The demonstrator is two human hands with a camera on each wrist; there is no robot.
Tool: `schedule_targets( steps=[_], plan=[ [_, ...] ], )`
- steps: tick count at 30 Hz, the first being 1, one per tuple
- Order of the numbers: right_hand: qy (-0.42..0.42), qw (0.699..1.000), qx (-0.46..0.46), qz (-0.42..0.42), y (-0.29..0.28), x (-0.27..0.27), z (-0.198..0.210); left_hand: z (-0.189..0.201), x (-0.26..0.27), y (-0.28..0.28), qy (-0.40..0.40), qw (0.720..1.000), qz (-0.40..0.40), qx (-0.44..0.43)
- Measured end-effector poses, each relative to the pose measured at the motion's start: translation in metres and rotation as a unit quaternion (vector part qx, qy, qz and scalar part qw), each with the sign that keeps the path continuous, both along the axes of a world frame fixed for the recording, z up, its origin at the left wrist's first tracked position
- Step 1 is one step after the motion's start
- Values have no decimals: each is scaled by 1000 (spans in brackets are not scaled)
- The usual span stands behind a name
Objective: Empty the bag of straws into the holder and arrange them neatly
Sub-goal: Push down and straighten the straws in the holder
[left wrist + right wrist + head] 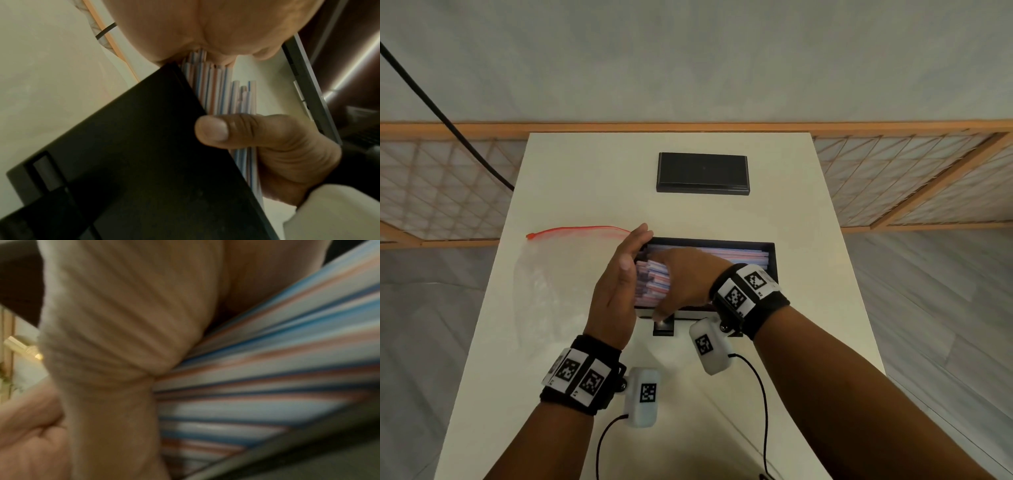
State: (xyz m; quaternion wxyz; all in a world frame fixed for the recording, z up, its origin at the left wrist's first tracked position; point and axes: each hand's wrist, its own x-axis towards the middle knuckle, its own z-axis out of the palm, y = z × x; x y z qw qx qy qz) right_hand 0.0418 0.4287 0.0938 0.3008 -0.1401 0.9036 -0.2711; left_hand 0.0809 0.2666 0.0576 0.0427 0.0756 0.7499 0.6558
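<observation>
A black holder (771, 255) stands mid-table with striped straws (654, 282) lying lengthwise in it. My left hand (619, 277) stands flat and upright, palm pressed against the straws' left ends; the left wrist view shows that palm (216, 29) meeting the straw tips (213, 84) beside the holder wall (133, 146). My right hand (690, 274) reaches in from the right and grips a bundle of straws, thumb (246, 129) curled across them. The right wrist view is blurred, with my fingers (123, 321) over blue, red and white straws (277, 369).
The clear plastic bag (551, 274) with a red zip lies flat and limp on the white table (825, 342), left of the holder. A black lid (702, 173) sits at the table's back. Wooden lattice screens flank the table.
</observation>
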Motion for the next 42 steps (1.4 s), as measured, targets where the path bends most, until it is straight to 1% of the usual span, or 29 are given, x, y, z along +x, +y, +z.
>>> schedule_targets(
  steps=[3,8,11,13,16,21,24,28,31,34,36,40,42],
  plan=[
    [24,999,30,0,-4,2,4,-2,1,-3,-25,1000,-12,14],
    [121,987,105,4,-11,15,15,-7,2,-8,-59,996,-40,48],
    [155,981,119,10,-15,21,17,-7,1,-9,-69,994,-44,71],
    [145,984,100,1,-15,21,13,-5,-1,-7,-75,992,-35,93],
    [91,995,44,-15,-13,19,4,-1,-4,-1,-68,990,-20,123],
    [26,999,-12,-14,-5,7,1,-2,-3,2,-62,991,-4,120],
    [6,1000,-18,-13,-2,1,6,1,1,1,-57,993,2,106],
    [35,999,3,-20,4,0,12,-3,3,-3,-41,994,20,96],
    [65,997,27,-33,2,2,12,-7,6,-2,-69,994,2,83],
    [59,997,30,-32,-1,6,10,-10,8,0,-59,997,-13,42],
    [55,997,24,-37,-7,7,7,-10,9,0,-59,997,-17,36],
    [91,995,22,-37,-22,14,-4,-10,11,3,-43,997,-8,70],
    [123,990,43,-46,-25,20,-9,-8,13,4,-65,994,-2,87]
  ],
)
